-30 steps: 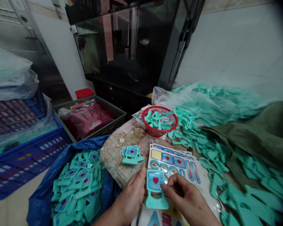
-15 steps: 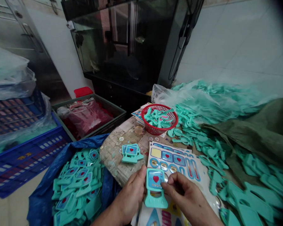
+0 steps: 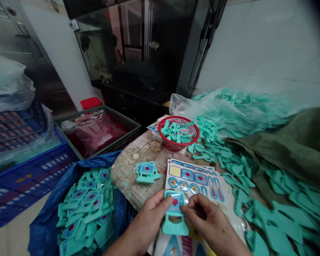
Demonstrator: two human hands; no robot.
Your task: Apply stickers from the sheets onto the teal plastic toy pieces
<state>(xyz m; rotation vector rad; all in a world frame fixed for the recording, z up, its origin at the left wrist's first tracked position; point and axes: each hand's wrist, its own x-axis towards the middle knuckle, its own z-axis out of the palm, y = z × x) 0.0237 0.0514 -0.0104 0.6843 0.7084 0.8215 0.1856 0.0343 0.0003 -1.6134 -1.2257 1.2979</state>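
The counter (image 3: 144, 151) spreads beyond both grips, sticker sheets (image 3: 192, 181) beneath them. The left grip (image 3: 153, 213) holds the teal frame (image 3: 175, 228), the right grip (image 3: 209, 215) narrow on its right edge — the left thumb now lies over the heart sticker (image 3: 179, 200), probably pressing it flat.

On my feed: both forearms enter from the bottom edge, angled inward. I have left hand (image 3: 152, 215) in a grip, thumb laid over the front, fingers mostly hidden. Right hand (image 3: 209, 218) sits level beside it, fingers curled, thumb near index fingertip.
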